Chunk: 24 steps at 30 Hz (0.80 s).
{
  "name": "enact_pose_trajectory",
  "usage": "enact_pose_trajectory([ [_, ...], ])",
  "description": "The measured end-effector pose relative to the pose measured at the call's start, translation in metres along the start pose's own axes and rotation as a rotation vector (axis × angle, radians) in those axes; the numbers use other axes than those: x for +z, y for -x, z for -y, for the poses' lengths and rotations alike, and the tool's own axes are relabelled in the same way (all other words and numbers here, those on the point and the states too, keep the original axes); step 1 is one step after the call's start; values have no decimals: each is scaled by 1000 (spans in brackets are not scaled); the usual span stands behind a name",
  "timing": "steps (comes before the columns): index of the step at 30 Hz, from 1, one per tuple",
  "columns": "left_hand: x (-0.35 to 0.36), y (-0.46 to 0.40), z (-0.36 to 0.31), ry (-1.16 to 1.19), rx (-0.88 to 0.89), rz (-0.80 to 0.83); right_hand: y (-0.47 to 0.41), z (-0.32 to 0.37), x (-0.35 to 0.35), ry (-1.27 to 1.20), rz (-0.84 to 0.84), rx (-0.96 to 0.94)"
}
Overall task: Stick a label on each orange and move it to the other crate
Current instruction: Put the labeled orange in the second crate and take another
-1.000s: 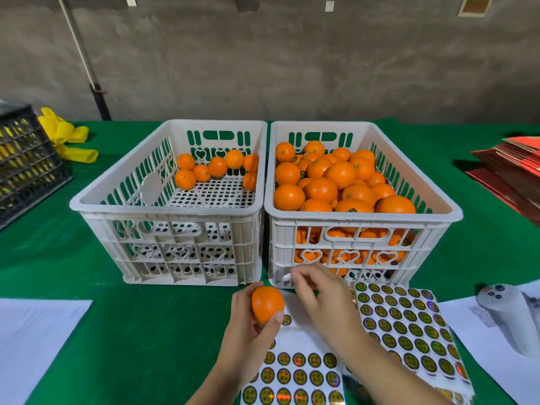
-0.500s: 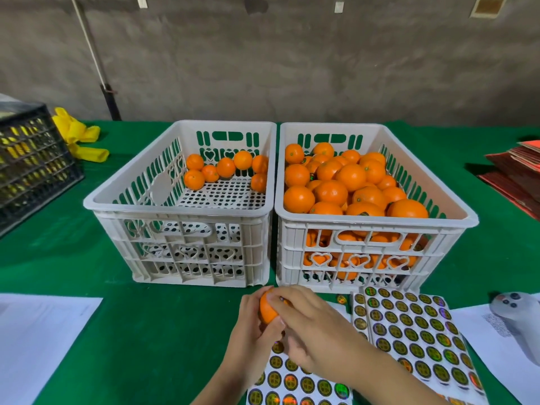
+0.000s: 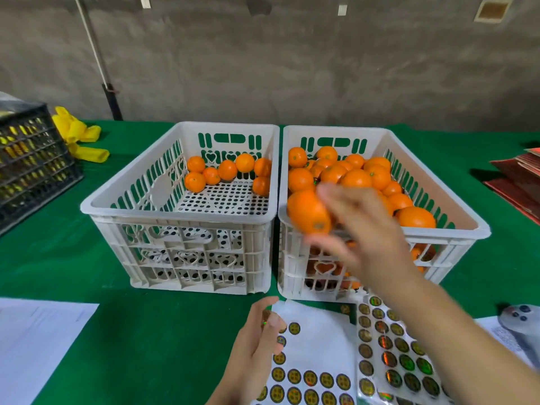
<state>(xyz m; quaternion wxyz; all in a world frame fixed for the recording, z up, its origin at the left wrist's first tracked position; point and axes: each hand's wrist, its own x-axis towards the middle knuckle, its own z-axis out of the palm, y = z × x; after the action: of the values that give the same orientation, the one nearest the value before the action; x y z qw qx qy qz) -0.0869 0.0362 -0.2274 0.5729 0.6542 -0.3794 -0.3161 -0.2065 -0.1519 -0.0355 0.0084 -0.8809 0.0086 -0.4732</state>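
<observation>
One orange (image 3: 308, 211) sits pinched in my right hand (image 3: 359, 229), held over the near-left corner of the full crate (image 3: 473, 226). I judge the move is leftward: the sparse crate (image 3: 96, 206) lies just across the touching rims. My left hand (image 3: 257, 343), fingers loosely curled, holds nothing I can see above the label sheet (image 3: 315, 346).

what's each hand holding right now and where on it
The right hand grips an orange by its right side, fingers above and thumb below. The left hand seems empty, over the sticker sheet.
</observation>
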Motion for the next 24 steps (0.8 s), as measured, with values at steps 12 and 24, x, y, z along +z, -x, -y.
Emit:
enact_pose_trajectory([
  [12, 2, 1, -8, -227, 1, 34, -81, -127, 48, 64, 595, 439],
  [24, -31, -8, -69, -644, 311, 69, -53, -41, 36, -50, 331, 564],
])
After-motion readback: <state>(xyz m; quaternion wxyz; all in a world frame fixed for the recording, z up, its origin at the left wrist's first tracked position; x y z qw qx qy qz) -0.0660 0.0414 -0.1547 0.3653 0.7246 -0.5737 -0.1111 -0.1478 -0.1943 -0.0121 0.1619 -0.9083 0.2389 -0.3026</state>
